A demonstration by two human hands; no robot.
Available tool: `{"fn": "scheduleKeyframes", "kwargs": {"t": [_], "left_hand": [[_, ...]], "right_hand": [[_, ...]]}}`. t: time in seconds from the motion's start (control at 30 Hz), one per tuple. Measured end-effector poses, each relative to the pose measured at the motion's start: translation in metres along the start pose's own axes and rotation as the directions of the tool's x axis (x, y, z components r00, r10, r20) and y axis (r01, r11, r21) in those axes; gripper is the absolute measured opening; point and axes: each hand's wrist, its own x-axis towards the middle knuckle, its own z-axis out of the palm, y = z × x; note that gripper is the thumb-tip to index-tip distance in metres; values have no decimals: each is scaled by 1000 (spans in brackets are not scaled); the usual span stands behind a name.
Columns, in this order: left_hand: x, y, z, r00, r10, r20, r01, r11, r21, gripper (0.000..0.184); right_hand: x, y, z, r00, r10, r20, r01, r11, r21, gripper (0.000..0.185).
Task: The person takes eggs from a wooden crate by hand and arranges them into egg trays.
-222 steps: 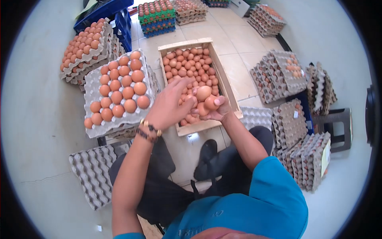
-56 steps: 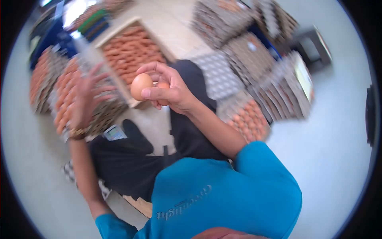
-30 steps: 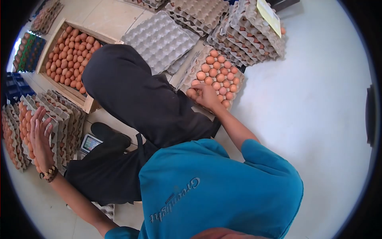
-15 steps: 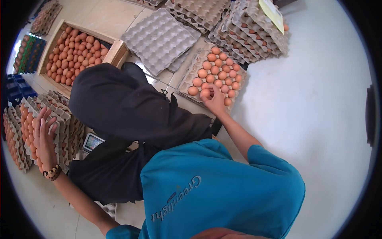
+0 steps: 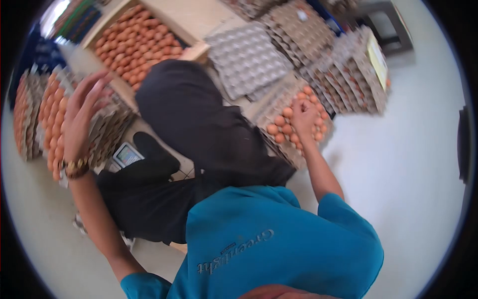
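Observation:
My right hand point(image 5: 304, 119) is over a grey pulp tray point(image 5: 266, 110) of brown eggs point(image 5: 280, 120) on the floor to the right. Its fingers are bent together and pointed down among the eggs; what they grip, if anything, is hidden. My left hand point(image 5: 81, 117), with bracelets at the wrist, is raised at the left with its fingers apart and nothing in it. It is in front of a tall stack of egg-filled trays point(image 5: 54, 122). A wooden crate point(image 5: 112, 15) full of loose brown eggs point(image 5: 134, 42) lies beyond my knees.
Bare grey trays point(image 5: 246, 57) lie between the crate and the right egg tray. More stacked trays point(image 5: 343, 74) and a dark stool point(image 5: 391, 30) are at the upper right. A small device with a screen point(image 5: 127, 155) lies by my foot.
The view has turned. My right hand has moved from an egg near the tray's edge to farther over the tray. My left hand has lifted away from beside the left stack.

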Motion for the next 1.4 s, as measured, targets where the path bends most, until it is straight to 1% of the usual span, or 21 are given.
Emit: {"fn": "scheduleKeyframes", "kwargs": {"t": [0.07, 0.1, 0.13, 0.2, 0.27, 0.37, 0.4, 0.43, 0.47, 0.5, 0.57, 0.6, 0.63, 0.67, 0.73, 0.77, 0.83, 0.9, 0.97, 1.13, 1.4], "left_hand": [[5, 18, -1, 996, 78, -38, -78, 997, -1, 38], [10, 25, -4, 992, 115, -57, -117, 993, -31, 37], [16, 24, -11, 984, 147, -97, -151, 988, -35, 37], [27, 13, -23, 965, 211, -154, -220, 974, -45, 37], [40, -27, -44, 953, 235, -191, -210, 968, 141, 36], [32, -58, -61, 944, 237, -231, -103, 874, 474, 37], [26, -62, -64, 942, 236, -238, -55, 809, 585, 38], [18, -63, -62, 932, 299, -205, -80, 723, 687, 38], [12, -63, -59, 958, 254, -137, -78, 686, 723, 38], [8, -61, -55, 977, 201, -69, -80, 649, 756, 39], [7, -59, -37, 999, -30, 38, -4, 728, 686, 38], [4, -60, -26, 997, -18, 80, -44, 709, 704, 35], [3, -50, -15, 990, -63, 124, -56, 637, 769, 33], [1, -54, -2, 991, -2, 135, -109, 586, 803, 31], [2, -56, 14, 980, -21, 198, -146, 602, 785, 27], [3, -58, 22, 980, -8, 199, -157, 583, 797, 26], [5, -52, 25, 974, -72, 216, -133, 590, 796, 25], [8, -48, 20, 967, -113, 228, -122, 582, 804, 29], [9, -43, 10, 962, -132, 239, -118, 590, 799, 33], [12, -46, -4, 976, -131, 177, -67, 591, 804, 39], [15, -47, 4, 974, -130, 186, -68, 618, 783, 38]], "right_hand": [[57, -45, 27, 953, -103, 285, 89, 994, 64, 15], [74, -98, 46, 901, -314, 301, 290, 949, 120, 14], [90, -153, 61, 809, -509, 294, 477, 861, 177, 22], [131, -214, 94, 637, -617, 463, 613, 769, 180, 37], [169, -257, 143, 415, -647, 639, 758, 635, 150, 34], [198, -292, 239, 274, -493, 826, 838, 543, 46, 37], [206, -291, 275, 233, -437, 869, 870, 492, 14, 37], [213, -284, 312, 193, -387, 902, 921, 388, -30, 38], [217, -275, 348, 160, -332, 930, 959, 275, -67, 39], [217, -266, 382, 128, -252, 959, 965, 254, -62, 40], [202, -261, 437, 73, -113, 991, 975, 218, -47, 42], [190, -260, 460, 52, -52, 997, 978, 206, -41, 43], [180, -250, 488, 112, -78, 991, 960, 266, -87, 43], [170, -241, 516, 172, -100, 980, 936, 326, -131, 43], [145, -239, 570, 239, -156, 958, 867, 479, -139, 43], [140, -231, 594, 200, -355, 913, 839, 543, 27, 48], [122, -240, 627, 455, -416, 788, 697, 717, -24, 54], [109, -248, 647, 584, -421, 694, 602, 798, -23, 53], [98, -253, 657, 657, -405, 635, 551, 834, -38, 53], [79, -255, 662, 730, -418, 541, 516, 856, -36, 52], [70, -258, 643, 739, -453, 498, 506, 862, 32, 51]]}}
